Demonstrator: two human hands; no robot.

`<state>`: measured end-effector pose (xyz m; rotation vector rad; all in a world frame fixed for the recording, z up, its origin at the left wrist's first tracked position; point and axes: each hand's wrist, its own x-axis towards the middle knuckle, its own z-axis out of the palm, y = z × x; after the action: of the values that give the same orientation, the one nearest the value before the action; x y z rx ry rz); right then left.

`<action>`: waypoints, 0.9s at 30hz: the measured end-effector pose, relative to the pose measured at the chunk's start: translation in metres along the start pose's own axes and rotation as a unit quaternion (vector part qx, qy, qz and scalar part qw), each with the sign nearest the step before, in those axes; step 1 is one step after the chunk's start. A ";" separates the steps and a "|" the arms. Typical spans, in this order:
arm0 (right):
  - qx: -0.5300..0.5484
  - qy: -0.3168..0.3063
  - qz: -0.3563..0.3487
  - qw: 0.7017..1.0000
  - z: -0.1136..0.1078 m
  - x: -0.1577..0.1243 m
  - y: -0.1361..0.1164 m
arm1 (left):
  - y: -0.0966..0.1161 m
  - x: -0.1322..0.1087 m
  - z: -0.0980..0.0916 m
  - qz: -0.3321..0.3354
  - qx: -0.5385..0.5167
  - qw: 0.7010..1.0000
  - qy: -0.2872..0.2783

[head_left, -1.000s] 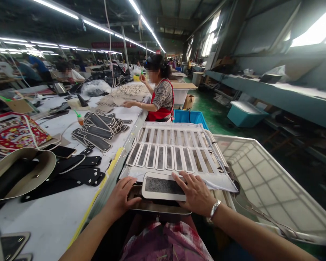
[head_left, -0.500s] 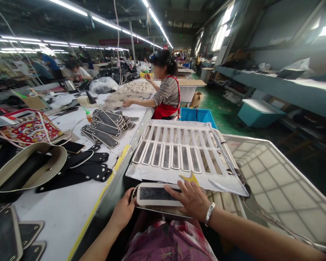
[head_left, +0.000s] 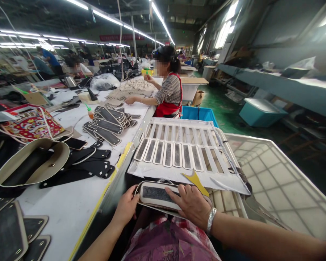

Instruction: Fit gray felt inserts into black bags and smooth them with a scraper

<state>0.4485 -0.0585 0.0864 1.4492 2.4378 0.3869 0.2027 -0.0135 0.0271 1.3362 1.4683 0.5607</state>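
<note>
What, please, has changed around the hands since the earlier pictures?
The dark-centred panel went down into the band; the left hand shifted round the band's left end. A yellow piece came into view by the right hand, which stayed on the panel. Seven panels remain on the white rack.

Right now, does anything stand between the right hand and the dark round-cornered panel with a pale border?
Nothing visible does: the right hand rests on the panel, covering its right end. A flat yellow notched tool shows beyond the fingers; whether the hand holds it is hidden.
</note>
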 end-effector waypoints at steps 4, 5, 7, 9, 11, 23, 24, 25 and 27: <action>-0.001 -0.016 -0.013 1.000 -0.003 0.001 -0.004 | 0.001 0.001 -0.003 -0.004 0.000 1.000 -0.030; 0.005 -0.018 -0.016 1.000 -0.004 0.005 -0.006 | 0.001 0.001 -0.004 -0.001 0.005 0.999 -0.042; 0.021 -0.027 -0.016 0.999 -0.007 0.013 -0.009 | 0.003 0.001 -0.008 0.010 0.023 0.998 -0.056; 0.036 -0.040 -0.013 0.998 -0.007 0.020 -0.011 | 0.007 0.000 -0.011 0.022 0.056 0.997 -0.057; 0.050 -0.050 -0.013 0.997 -0.007 0.023 -0.010 | 0.013 0.000 -0.015 0.021 0.100 0.993 -0.061; 0.109 -0.108 -0.015 0.988 0.000 0.035 -0.004 | 0.041 -0.003 -0.018 0.110 0.482 0.869 -0.019; 0.111 -0.104 -0.016 0.988 0.002 0.036 -0.003 | 0.048 -0.005 -0.015 0.140 0.513 0.847 -0.002; 0.112 -0.099 -0.015 0.989 0.005 0.035 -0.003 | 0.056 -0.008 -0.010 0.179 0.532 0.827 0.007; 0.114 -0.088 -0.006 0.990 0.009 0.032 -0.003 | 0.072 -0.007 0.005 0.263 0.525 0.809 -0.022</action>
<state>0.4347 -0.0304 0.0743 1.4866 2.4062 -0.0244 0.2380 -0.0020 0.0899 2.6528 1.3767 -0.0276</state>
